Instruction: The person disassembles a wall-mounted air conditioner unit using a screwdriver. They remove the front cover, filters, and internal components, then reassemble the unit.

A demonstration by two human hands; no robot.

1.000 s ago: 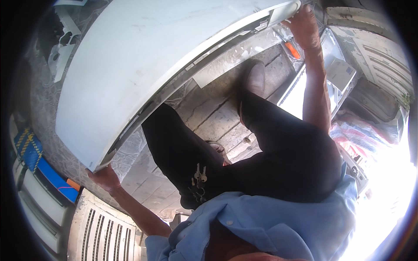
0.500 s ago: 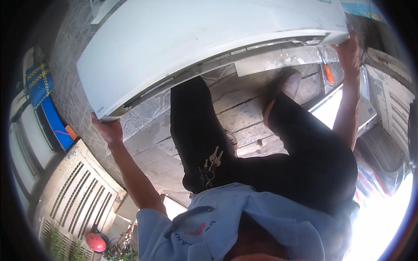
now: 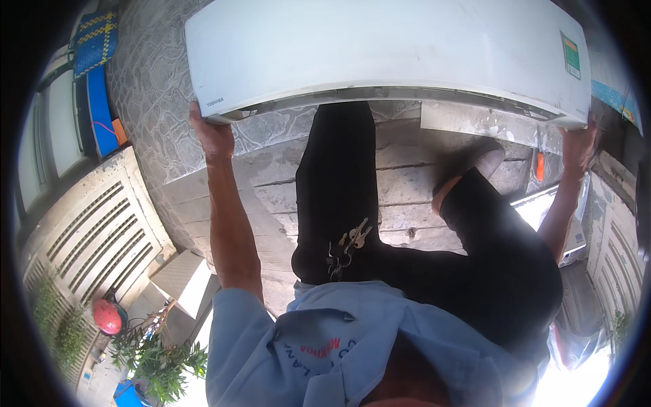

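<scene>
A long white air conditioner unit (image 3: 386,47) spans the top of the view, with a dark slot along its near edge. My left hand (image 3: 211,136) is closed on its left end, the fingertips partly hidden. My right hand (image 3: 576,146) is closed on its right end, fingers partly under it. An orange-handled tool (image 3: 540,165) lies just left of my right hand. Keys (image 3: 351,244) hang at my black trousers, below the unit.
Stone-pattern paving (image 3: 146,85) and wooden planks (image 3: 413,193) lie beneath. Slatted cream gates (image 3: 108,227) stand at both sides. A blue board (image 3: 102,112), red helmet (image 3: 107,316) and green plants (image 3: 163,353) are on the left. A pale metal item (image 3: 532,203) lies right.
The unit has swung from a steep slant to nearly level across the view and shifted rightward. Both my hands have moved with it, the left one up, the right one down.
</scene>
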